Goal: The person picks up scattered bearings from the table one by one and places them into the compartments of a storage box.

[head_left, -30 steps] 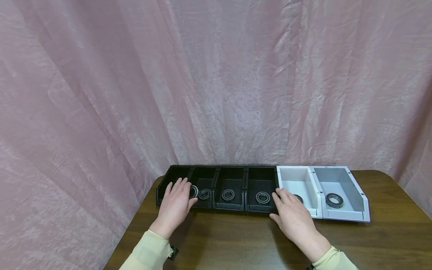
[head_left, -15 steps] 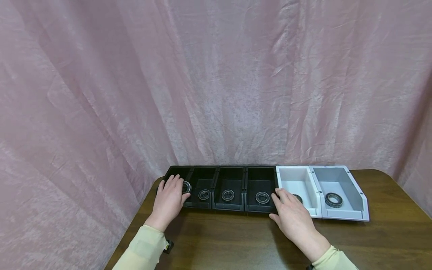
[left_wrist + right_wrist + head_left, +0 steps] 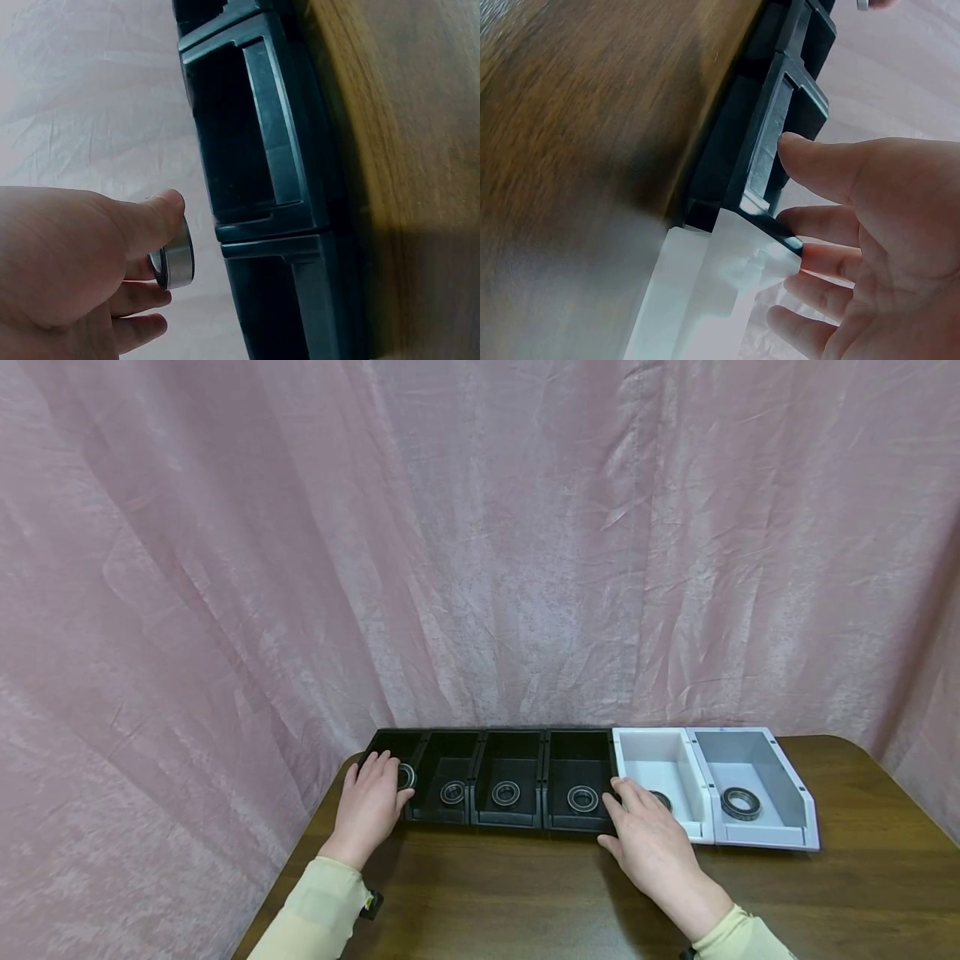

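Over the leftmost black bin (image 3: pixel 397 742), my left hand (image 3: pixel 367 802) pinches a ball bearing (image 3: pixel 180 259) between thumb and fingers; the bearing's ring stands on edge in the left wrist view. My right hand (image 3: pixel 651 839) holds nothing. Its fingers are spread at the front where a black bin (image 3: pixel 580 752) meets the white bin (image 3: pixel 652 747). One more bearing (image 3: pixel 663 799) lies in the white bin, partly hidden by that hand. Other bearings lie in the black bins: a small one (image 3: pixel 453 792), a middle one (image 3: pixel 506 793) and one beside my right hand (image 3: pixel 582 798).
A light grey bin (image 3: pixel 735 752) at the row's right end holds a large bearing (image 3: pixel 740 803). The bins stand side by side along the back of a brown wooden table (image 3: pixel 517 893). A pink curtain (image 3: pixel 480 543) hangs close behind them.
My left hand has moved left with the bearing, from near the second black bin to over the leftmost one. My right hand has stayed in place.
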The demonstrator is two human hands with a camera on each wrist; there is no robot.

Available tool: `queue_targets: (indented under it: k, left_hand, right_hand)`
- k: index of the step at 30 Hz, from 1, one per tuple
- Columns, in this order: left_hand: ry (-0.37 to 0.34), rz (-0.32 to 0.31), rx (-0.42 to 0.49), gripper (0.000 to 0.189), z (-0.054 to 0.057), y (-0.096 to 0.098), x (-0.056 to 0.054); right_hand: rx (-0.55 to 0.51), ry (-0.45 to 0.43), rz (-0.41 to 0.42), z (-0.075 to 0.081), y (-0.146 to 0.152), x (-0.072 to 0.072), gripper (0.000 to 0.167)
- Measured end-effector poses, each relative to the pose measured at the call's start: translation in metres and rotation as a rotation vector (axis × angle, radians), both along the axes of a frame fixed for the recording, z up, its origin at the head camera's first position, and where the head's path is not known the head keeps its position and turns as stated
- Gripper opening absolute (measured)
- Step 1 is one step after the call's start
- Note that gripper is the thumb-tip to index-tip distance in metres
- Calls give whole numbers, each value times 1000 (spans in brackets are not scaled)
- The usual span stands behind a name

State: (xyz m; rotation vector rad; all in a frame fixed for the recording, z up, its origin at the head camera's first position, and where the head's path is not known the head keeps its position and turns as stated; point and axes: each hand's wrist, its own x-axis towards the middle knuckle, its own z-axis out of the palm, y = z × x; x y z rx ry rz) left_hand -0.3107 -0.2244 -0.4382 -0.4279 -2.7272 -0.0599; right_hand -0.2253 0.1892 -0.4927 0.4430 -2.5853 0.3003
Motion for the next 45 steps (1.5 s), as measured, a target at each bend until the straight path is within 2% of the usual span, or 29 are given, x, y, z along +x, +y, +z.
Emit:
queue_targets:
  k: [20, 38, 45]
  left_hand:
    - [-92, 38, -4, 59, -15, -10, -3]
    - [-123, 83, 36, 60, -17, -18, -9]
    - [-106, 107, 58, 59, -19, -20, -11]
  right_hand:
    - [5, -8, -3, 1, 0, 0, 54]
    - [0, -26, -8, 0, -1, 1, 51]
    - [-7, -14, -4, 0, -1, 0, 51]
